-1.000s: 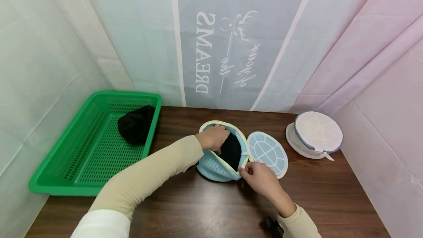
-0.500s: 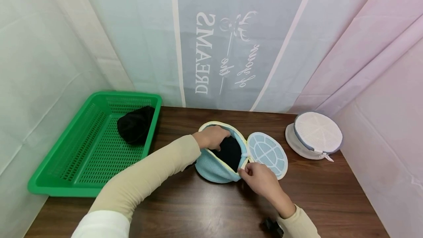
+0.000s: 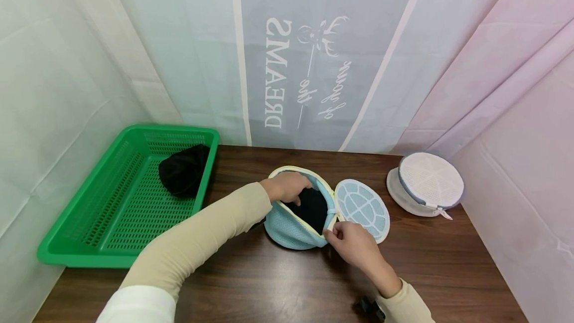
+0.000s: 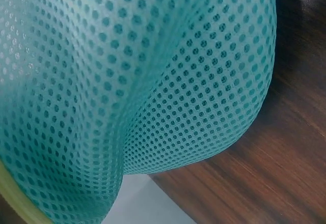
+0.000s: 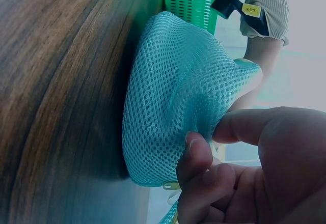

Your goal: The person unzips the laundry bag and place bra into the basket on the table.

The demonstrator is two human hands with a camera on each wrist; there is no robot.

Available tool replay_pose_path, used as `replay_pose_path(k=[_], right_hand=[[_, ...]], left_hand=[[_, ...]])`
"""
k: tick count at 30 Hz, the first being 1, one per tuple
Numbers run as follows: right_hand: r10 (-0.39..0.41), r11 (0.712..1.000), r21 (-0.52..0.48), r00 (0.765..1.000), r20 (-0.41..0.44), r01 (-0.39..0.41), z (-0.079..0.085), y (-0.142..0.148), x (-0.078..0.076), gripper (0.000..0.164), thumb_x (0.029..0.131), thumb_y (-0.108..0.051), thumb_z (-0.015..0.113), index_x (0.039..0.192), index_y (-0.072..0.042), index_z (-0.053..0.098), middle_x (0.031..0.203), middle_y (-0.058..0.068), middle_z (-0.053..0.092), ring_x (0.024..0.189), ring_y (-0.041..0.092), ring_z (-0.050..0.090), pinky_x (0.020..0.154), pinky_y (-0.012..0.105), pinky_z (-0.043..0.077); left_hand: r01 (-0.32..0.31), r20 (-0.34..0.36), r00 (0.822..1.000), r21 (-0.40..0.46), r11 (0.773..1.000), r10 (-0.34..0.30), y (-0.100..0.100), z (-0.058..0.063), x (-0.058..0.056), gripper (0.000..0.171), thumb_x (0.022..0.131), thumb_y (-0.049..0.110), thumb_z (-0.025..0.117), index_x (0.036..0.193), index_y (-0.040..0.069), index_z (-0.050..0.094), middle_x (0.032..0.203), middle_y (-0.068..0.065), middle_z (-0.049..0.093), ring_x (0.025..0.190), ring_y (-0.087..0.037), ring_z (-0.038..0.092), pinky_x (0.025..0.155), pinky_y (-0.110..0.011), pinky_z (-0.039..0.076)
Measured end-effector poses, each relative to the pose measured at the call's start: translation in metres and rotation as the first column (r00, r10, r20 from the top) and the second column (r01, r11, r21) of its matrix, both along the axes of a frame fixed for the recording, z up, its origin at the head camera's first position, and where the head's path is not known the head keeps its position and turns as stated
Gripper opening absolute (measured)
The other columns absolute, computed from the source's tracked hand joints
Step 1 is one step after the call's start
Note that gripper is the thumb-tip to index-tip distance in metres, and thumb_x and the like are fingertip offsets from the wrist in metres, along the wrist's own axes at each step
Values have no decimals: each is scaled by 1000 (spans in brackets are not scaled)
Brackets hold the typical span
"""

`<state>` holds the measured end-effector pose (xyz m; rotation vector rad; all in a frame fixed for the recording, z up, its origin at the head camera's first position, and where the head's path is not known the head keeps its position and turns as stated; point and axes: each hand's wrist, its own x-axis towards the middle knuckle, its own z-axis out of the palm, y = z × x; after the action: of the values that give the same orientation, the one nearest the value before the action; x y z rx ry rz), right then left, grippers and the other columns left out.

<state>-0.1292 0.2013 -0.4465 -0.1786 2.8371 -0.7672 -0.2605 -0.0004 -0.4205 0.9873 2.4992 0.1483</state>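
Observation:
A light blue mesh laundry bag (image 3: 291,229) with a yellow rim stands unzipped on the table, its round lid (image 3: 363,208) folded out to the right. Inside the bag lies a black cloth item (image 3: 312,208). My left hand (image 3: 288,186) reaches over the rim into the bag, thumb and fingers spread apart above the black cloth; its fingertips are partly hidden. With thumb and forefinger, my right hand (image 3: 354,244) pinches the front right rim near the lid's hinge. In the right wrist view, the mesh wall (image 5: 173,96) puckers at the pinching fingers (image 5: 196,155).
A green plastic basket (image 3: 121,258) at the left holds a black cap-like item (image 3: 185,171). At the right stands a closed white mesh laundry bag (image 3: 431,181) with a blue-grey edge, near the side curtain. A grey printed curtain (image 3: 314,64) hangs behind the table (image 3: 269,288).
My left hand has shifted slightly left and its thumb and fingers have spread from the black cloth. The bag's left side bulges out a little further. My right hand keeps its pinch.

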Motion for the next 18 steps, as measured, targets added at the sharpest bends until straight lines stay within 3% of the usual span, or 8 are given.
replay_pose_path(k=[7, 18], right_hand=[[6, 1000, 5, 1000, -1, -6, 1, 0, 0, 44, 96, -29, 69, 59, -19, 48, 52, -9, 35, 48, 10, 38, 48, 27, 27], [6, 1000, 6, 1000, -9, -6, 0, 0, 2, 42, 95, -29, 70, 59, -20, 50, 52, -9, 37, 49, 10, 40, 48, 27, 28]], left_hand=[[72, -50, 996, 51, 996, -70, -1, -2, -5, 37, 92, 11, 77, 127, 13, 65, 128, -2, 66, 123, -18, 59, 106, -32, 45], [81, 8, 996, 188, 979, -84, -9, 3, -11, 21, 90, 7, 78, 99, 13, 60, 103, 0, 64, 97, -13, 55, 91, -28, 47]])
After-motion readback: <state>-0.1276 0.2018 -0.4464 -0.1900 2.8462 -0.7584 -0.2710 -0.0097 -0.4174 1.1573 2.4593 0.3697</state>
